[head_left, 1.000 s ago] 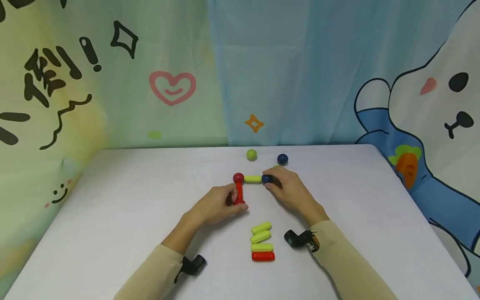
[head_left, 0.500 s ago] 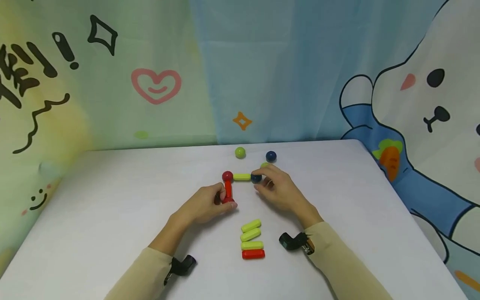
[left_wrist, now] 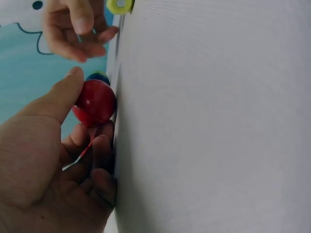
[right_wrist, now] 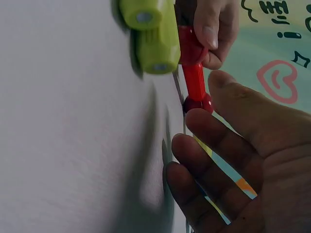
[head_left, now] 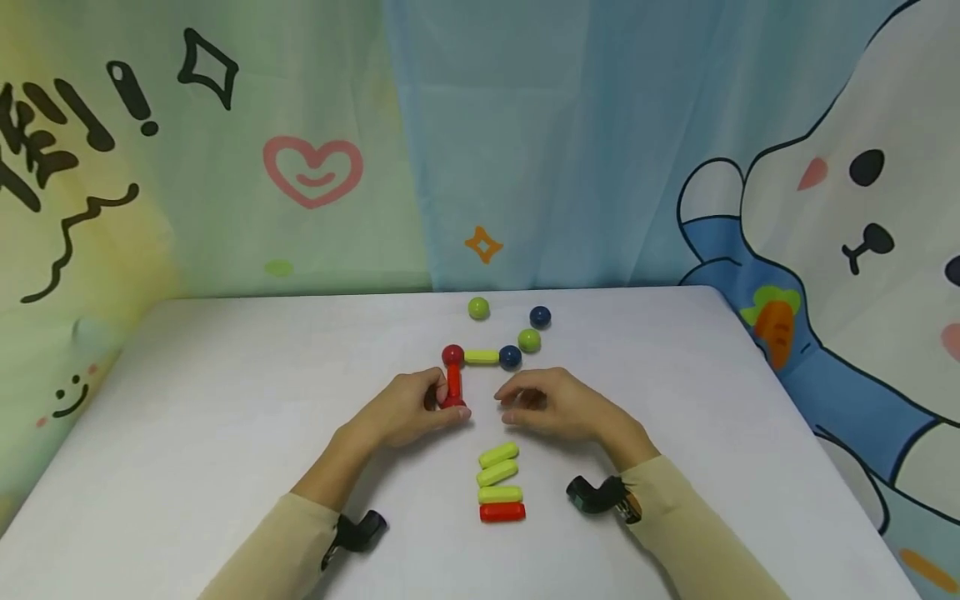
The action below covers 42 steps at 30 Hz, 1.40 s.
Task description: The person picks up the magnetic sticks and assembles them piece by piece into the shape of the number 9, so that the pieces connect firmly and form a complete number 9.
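My left hand (head_left: 408, 408) pinches the red ball (left_wrist: 97, 101) at the near end of a red rod (head_left: 454, 382). At the rod's far end sits another red ball (head_left: 453, 356), joined by a yellow-green rod (head_left: 482, 357) to a dark blue ball (head_left: 510, 357). To the right of this piece, my right hand (head_left: 573, 408) hovers above the table with its fingers loosely bent and nothing between them. In the right wrist view its fingers (right_wrist: 209, 165) are spread apart.
Several yellow-green rods (head_left: 497, 473) and one red rod (head_left: 502, 512) lie in a stack-like row between the forearms. Behind the joined piece are a green ball (head_left: 478, 308), another green ball (head_left: 528, 340) and a dark blue ball (head_left: 540, 317). A printed curtain (head_left: 525, 150) hangs behind the table.
My right hand has let go of the dark blue ball and moved back toward the near side, uncovering the green ball behind it. My left hand keeps its grip. The head view has shifted.
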{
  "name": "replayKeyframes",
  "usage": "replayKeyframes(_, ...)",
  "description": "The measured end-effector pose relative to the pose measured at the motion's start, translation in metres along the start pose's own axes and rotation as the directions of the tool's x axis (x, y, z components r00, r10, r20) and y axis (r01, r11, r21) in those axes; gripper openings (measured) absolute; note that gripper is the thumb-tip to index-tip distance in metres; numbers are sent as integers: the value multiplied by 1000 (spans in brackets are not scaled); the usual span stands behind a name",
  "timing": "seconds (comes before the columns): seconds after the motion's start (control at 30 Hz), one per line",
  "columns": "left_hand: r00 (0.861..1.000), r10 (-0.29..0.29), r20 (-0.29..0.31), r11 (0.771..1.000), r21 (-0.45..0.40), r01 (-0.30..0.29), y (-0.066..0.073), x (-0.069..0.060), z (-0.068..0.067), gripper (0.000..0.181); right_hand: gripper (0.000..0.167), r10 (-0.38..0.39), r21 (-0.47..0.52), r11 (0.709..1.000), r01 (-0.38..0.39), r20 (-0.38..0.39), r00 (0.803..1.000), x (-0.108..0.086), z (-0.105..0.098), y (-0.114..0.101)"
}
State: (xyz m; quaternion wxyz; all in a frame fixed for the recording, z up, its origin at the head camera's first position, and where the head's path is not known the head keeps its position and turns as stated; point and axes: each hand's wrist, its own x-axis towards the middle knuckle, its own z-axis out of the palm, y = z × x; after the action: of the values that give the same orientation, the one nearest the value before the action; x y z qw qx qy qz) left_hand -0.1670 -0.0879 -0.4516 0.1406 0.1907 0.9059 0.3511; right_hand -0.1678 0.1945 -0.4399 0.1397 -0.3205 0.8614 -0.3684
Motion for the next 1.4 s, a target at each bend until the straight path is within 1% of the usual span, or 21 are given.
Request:
replayKeyframes(0.1,1000,-1,-3,1000,-5,1,0,-1,0,40,25,4,27,1000,-5,26,1000,-3,4,-4)
replayKeyframes(0.43,1000,-1,-5,1000,-18,1,0,-2,0,38,25,2,73,997,-6,60,998,-11,11,-10)
replayKeyframes(0.63,1000,4,-17,1000,-22,-5,-1,-3,0,38,22,-17,45,999,14,69,997,-12,16,-12)
replayKeyframes(0.77,1000,9,-19,1000,-21,-9,-3,-4,-1,38,21,-6,22,1000,4,94,996,-12,17,-16)
replayKeyframes(0.87,1000,12,-13,1000,-25,-12,-4,-2,0,38,20,3,11,1000,-5,112,994,-14,16,-16)
replayKeyframes(1.0,1000,13,-10,999,-29,-13,-4,0,2,38,19,-4,-16,1000,6,124,992,-17,13,-15)
replayKeyframes(1.13,1000,15,-12,999,-33,-15,-4,0,2,38,19,-3,-44,999,9,136,991,-19,9,-14)
replayKeyframes(1.27,1000,6,-16,999,-39,-7,-3,-1,2,38,20,20,-69,998,-11,134,991,-21,7,-12)
replayKeyframes(1.4,1000,-1,-14,999,-41,0,-2,-3,1,38,20,39,-90,995,-29,108,993,-23,6,-11)
